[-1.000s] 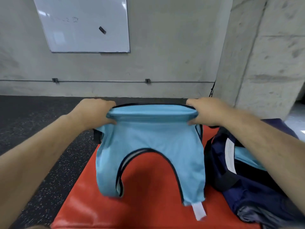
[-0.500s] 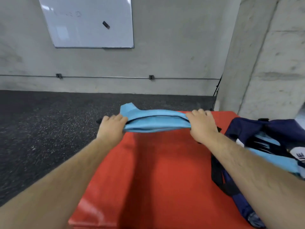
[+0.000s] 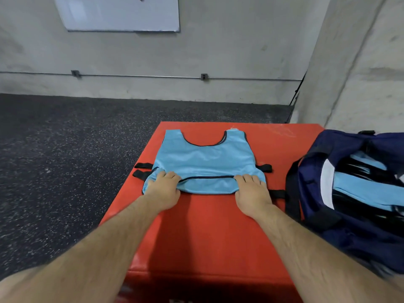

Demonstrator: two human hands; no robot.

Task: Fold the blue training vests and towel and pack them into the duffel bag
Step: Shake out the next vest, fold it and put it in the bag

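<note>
A light blue training vest with dark piping [image 3: 203, 158] lies spread flat on the far half of a red padded block [image 3: 207, 237], its scooped neck opening pointing to the far edge. Short black straps [image 3: 143, 165] stick out from its left and right sides onto the red surface.

The left hand [image 3: 162, 189] grips the near left corner of the vest, and the right hand [image 3: 251, 192] grips the near right corner. On both hands the fingers [image 3: 167, 175] lie close together and curl over the cloth, with their tips on the dark piped edge that runs between the hands. The thumbs are hidden, so I cannot tell whether they sit under the cloth. Below that piped line a second layer of the vest bulges toward the near side.

On the right of the block, just beside the vest, stands an open navy blue fabric duffel bag [image 3: 317, 226]. Light blue cloth [image 3: 358, 189] and a white panel show inside it.

A dark speckled floor [image 3: 65, 149] stretches to the left. A whiteboard [image 3: 120, 14] hangs on the grey concrete wall [image 3: 240, 40] at the far side.
</note>
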